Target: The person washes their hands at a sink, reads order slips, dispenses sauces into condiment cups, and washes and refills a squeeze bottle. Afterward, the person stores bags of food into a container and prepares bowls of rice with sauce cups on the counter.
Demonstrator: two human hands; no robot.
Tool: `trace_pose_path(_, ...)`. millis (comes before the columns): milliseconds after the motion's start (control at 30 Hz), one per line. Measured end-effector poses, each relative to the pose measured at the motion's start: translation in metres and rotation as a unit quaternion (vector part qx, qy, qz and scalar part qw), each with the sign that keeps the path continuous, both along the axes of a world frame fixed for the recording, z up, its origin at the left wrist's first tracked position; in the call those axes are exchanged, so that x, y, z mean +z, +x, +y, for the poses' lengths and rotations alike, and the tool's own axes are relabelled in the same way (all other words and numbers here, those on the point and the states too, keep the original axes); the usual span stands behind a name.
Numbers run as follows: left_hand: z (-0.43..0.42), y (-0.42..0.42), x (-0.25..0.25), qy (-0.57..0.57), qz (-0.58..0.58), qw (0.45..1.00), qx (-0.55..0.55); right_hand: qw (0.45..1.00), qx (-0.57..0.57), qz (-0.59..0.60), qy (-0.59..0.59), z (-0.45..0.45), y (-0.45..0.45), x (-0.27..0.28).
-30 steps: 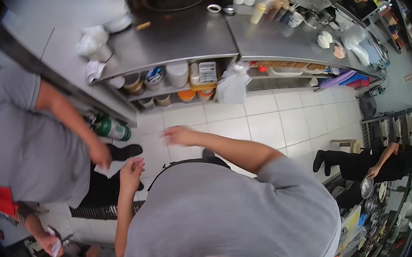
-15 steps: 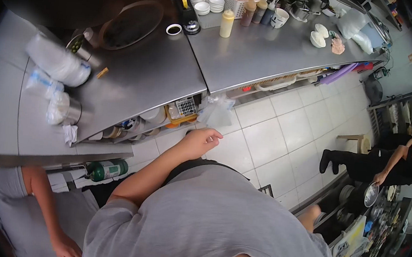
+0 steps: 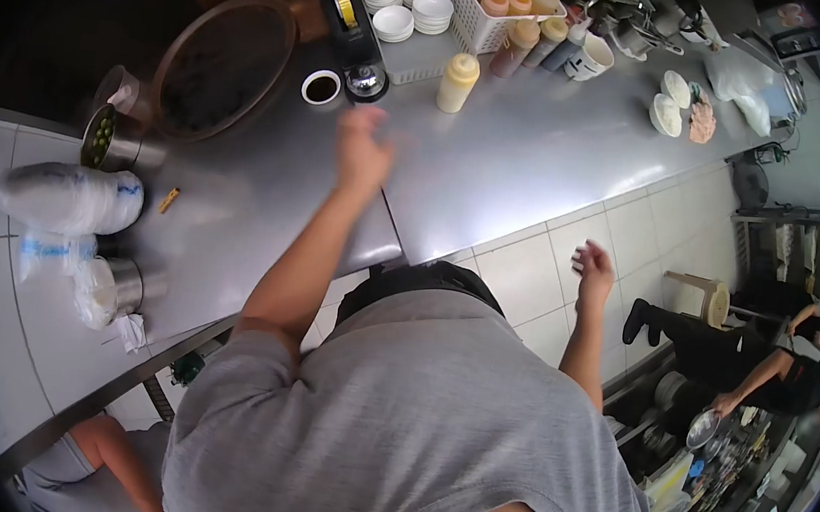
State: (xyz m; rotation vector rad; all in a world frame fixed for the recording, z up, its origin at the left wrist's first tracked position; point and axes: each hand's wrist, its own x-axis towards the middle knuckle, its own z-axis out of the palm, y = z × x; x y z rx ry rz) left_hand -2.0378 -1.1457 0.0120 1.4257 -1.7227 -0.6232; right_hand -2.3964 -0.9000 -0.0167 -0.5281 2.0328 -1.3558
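A large round tray (image 3: 220,71) with a brown rim lies toward the left of the metal counter (image 3: 532,139), near a metal pot (image 3: 125,146) of green fruit (image 3: 100,135) and a plastic-wrapped white bundle (image 3: 66,198). Stacks of small white dishes (image 3: 395,23) stand beside a white basket (image 3: 464,10) holding bottles (image 3: 494,4). A pale yellow squeeze bottle (image 3: 458,86) stands upright, apart from a white cup (image 3: 588,60). Farther right, a pink cloth (image 3: 702,124) lies just beside two white bowls (image 3: 666,115). On the tiled floor (image 3: 524,263), a stool (image 3: 695,298) stands near a person in black (image 3: 710,348).
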Motion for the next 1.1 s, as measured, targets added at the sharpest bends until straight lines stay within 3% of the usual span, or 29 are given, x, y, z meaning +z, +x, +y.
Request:
trace_pose_path(33, -0.035, 0.018, -0.005, -0.057, -0.072, 0.992, 0.091, 0.999, 0.030, 0.011, -0.019, -0.028, 0.000, 0.019)
trace_pose_path(100, -0.082, 0.042, -0.012, 0.024, -0.072, 0.973, 0.219, 0.994, 0.093, -0.013, -0.048, -0.080, 0.002, 0.040)
trace_pose_path(200, -0.122, 0.058, -0.039, 0.129, -0.120, 0.966, 0.187, 0.976, 0.198, -0.060, -0.061, -0.128, -0.005, 0.037)
trace_pose_path(300, -0.134, 0.058, -0.059, 0.155, -0.118, 0.957, 0.214, 0.953, 0.286, -0.091, -0.033, -0.181, -0.010, 0.041)
trace_pose_path(400, -0.119, 0.042, -0.056, 0.110, -0.101, 0.946, 0.288, 0.939, 0.343, 0.004, -0.028, -0.228, -0.029, 0.036)
trace_pose_path(567, -0.057, 0.001, -0.010, 0.048, -0.101, 0.956, 0.273, 0.919, 0.353, 0.057, -0.168, -0.305, -0.017, 0.010)
trace_pose_path(733, 0.011, -0.059, 0.041, 0.055, -0.021, 0.977, 0.205, 0.925, 0.257, 0.127, -0.247, -0.366, 0.031, -0.011)
trace_pose_path(833, 0.042, -0.105, 0.054, 0.081, 0.049, 0.985, 0.142, 0.917, 0.335, -0.011, -0.218, -0.384, 0.029, -0.014)
trace_pose_path(900, 0.051, -0.131, 0.062, 0.102, 0.021, 0.989, 0.102, 0.896, 0.369, 0.046, -0.244, -0.362, 0.018, 0.015)
trace_pose_path(933, 0.054, -0.142, 0.065, 0.102, 0.016, 0.991, 0.088, 0.884, 0.388, 0.071, -0.252, -0.344, 0.011, 0.038)
trace_pose_path(967, 0.051, -0.152, 0.069, 0.100, 0.015, 0.992, 0.073, 0.843, 0.434, 0.179, -0.264, -0.330, 0.001, 0.054)
trace_pose_path(1033, 0.048, -0.166, 0.076, 0.097, -0.010, 0.994, 0.053, 0.721, 0.500, 0.389, -0.281, -0.311, -0.024, 0.084)
trace_pose_path(1100, 0.042, -0.175, 0.076, 0.084, -0.036, 0.996, 0.022, 0.619, 0.530, 0.501, -0.293, -0.301, -0.042, 0.113)
